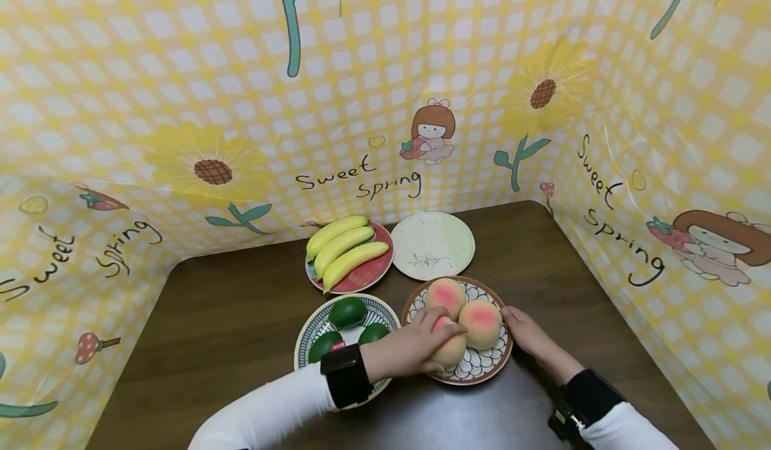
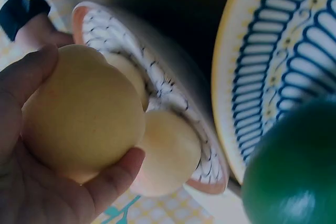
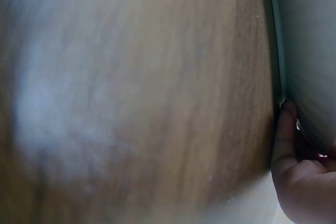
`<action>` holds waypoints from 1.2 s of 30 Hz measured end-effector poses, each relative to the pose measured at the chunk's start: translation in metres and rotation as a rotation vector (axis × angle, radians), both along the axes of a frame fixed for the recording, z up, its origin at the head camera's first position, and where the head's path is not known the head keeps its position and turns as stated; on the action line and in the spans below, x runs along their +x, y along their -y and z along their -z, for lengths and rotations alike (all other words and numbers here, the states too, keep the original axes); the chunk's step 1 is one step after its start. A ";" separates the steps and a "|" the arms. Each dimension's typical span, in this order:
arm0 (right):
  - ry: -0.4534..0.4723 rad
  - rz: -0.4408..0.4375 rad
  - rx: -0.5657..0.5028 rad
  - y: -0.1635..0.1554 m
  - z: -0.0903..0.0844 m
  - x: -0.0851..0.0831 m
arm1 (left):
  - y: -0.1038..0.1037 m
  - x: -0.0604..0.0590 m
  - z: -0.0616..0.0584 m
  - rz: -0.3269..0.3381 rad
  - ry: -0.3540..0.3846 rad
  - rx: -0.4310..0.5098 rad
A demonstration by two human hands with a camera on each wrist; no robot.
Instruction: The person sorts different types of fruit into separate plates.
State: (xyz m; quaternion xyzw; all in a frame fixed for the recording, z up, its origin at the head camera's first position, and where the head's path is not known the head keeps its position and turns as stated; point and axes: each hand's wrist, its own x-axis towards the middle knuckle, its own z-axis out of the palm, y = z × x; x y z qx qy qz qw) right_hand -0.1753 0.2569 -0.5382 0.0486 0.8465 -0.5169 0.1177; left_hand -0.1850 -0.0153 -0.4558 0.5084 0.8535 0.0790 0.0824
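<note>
My left hand (image 1: 409, 346) grips a peach (image 1: 452, 354), its thumb and fingers curled round the fruit in the left wrist view. That peach is over the near left part of a brown-rimmed plate (image 1: 476, 367) with a petal pattern. Two other peaches, one at the back (image 1: 446, 296) and one at the right (image 1: 482, 325), lie on the same plate. At the plate's right edge, my right hand (image 1: 532, 335) pinches the rim. The right wrist view shows its fingers (image 3: 286, 135) against the plate's pale underside (image 3: 310, 51); the thumb is hard to make out there.
Left of the peaches stands a blue-patterned plate (image 1: 301, 343) with dark green, avocado-like fruits (image 1: 347, 313), partly under my left forearm. Behind are a red plate (image 1: 379, 269) with three bananas (image 1: 345, 249) and a pale green plate (image 1: 434, 242). Patterned cloth (image 1: 361, 102) hangs round the wooden table (image 1: 211, 343).
</note>
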 end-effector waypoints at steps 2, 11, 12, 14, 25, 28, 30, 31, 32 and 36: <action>0.004 -0.006 0.002 0.000 -0.001 -0.002 | -0.001 0.000 0.003 -0.003 -0.021 -0.023; 0.013 -0.016 0.020 0.004 -0.007 -0.009 | -0.006 -0.002 0.016 -0.030 -0.060 -0.062; 0.013 -0.015 0.018 0.004 -0.007 -0.009 | -0.006 -0.003 0.018 -0.039 -0.061 -0.063; 0.013 -0.018 0.017 0.005 -0.008 -0.010 | -0.007 -0.004 0.020 -0.056 -0.061 -0.061; 0.066 -0.118 -0.116 -0.008 -0.007 -0.007 | -0.011 -0.002 0.017 -0.072 -0.064 -0.116; 0.096 -0.154 -0.164 -0.016 -0.009 -0.011 | -0.013 -0.002 0.011 -0.056 -0.060 -0.116; 0.121 -0.143 -0.185 -0.021 -0.012 -0.015 | -0.014 -0.002 0.007 -0.045 -0.059 -0.113; 0.128 -0.148 -0.187 -0.023 -0.013 -0.018 | -0.013 -0.003 0.004 -0.041 -0.061 -0.112; 0.134 -0.148 -0.186 -0.025 -0.013 -0.021 | -0.012 -0.004 0.001 -0.038 -0.055 -0.105; 0.161 -0.164 -0.166 -0.031 -0.017 -0.035 | -0.007 -0.012 -0.013 -0.055 -0.016 -0.088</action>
